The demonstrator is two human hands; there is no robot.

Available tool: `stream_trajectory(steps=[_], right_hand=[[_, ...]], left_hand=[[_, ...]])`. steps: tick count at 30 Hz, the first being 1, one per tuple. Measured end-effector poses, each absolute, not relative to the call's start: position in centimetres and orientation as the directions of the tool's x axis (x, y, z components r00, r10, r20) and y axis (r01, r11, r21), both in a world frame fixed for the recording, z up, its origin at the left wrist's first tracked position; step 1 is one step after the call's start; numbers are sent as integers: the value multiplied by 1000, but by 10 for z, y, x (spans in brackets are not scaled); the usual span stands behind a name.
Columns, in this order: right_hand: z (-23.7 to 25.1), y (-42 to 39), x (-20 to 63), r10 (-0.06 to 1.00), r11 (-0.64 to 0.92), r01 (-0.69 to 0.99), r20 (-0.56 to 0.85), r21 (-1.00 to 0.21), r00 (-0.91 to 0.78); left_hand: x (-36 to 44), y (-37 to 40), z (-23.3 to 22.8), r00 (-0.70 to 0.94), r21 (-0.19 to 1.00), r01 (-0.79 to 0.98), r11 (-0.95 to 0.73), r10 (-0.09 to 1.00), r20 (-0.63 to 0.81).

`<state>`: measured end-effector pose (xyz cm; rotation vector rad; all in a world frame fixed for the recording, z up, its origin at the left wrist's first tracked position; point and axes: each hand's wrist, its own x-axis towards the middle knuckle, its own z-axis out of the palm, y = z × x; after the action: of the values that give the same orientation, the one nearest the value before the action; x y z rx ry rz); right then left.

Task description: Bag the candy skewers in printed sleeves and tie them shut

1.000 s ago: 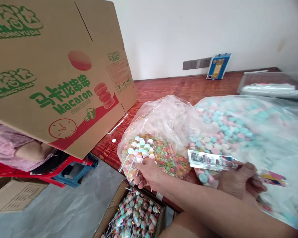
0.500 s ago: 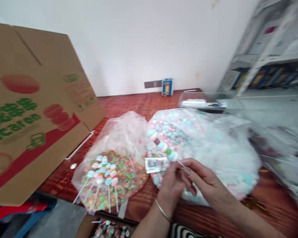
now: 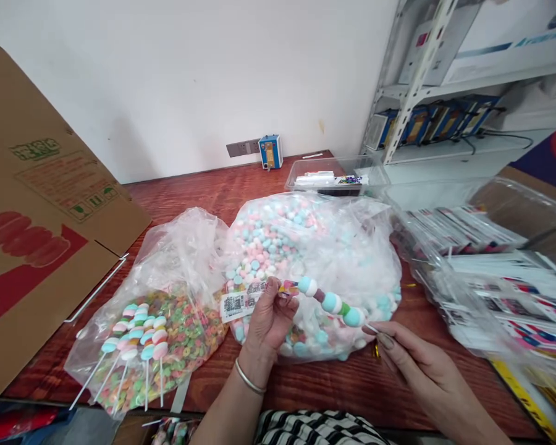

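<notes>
In my right hand (image 3: pixel 410 364), thumb and fingers pinch the white stick of a marshmallow skewer (image 3: pixel 332 303). Blue-and-white marshmallows alternate on it with small brown and green pieces. My left hand (image 3: pixel 271 318) is closed at the skewer's far end, fingertips pinching a small pink-and-yellow piece (image 3: pixel 287 287), perhaps a printed wrapper. Both hands are over the front of a clear bag of pastel marshmallows (image 3: pixel 264 247). A white printed label (image 3: pixel 234 306) shows beside my left hand. Several finished skewers (image 3: pixel 139 334) lie on a bag of coloured candy rings (image 3: pixel 199 321).
A large cardboard box (image 3: pixel 41 216) stands at the left. Clear plastic trays with printed white packets (image 3: pixel 514 296) are at the right. Behind are a clear bin (image 3: pixel 333 173), a blue device (image 3: pixel 270 152) by the wall socket and a metal shelf (image 3: pixel 412 93).
The view has swung right. My right hand has drawn away from my left, and the skewer now stretches between them, its far end beside my left fingertips.
</notes>
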<state>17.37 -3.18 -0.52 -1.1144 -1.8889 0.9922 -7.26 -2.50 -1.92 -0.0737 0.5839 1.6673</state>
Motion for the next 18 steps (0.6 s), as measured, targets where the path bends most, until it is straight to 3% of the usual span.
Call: stream_trajectory(steps=[5, 13, 18], right_hand=[[-10, -28, 185, 860, 466, 417, 287, -780, -422], [-6, -29, 193, 762, 644, 471, 447, -604, -468], [4, -30, 191, 788, 601, 477, 375, -641, -488]], left_hand=[[-70, -24, -19, -264, 418, -904, -95, 891, -369], [-65, -22, -16, -396, 650, -745, -150, 884, -250], [-66, -21, -16, -402, 675, -723, -149, 884, -236]])
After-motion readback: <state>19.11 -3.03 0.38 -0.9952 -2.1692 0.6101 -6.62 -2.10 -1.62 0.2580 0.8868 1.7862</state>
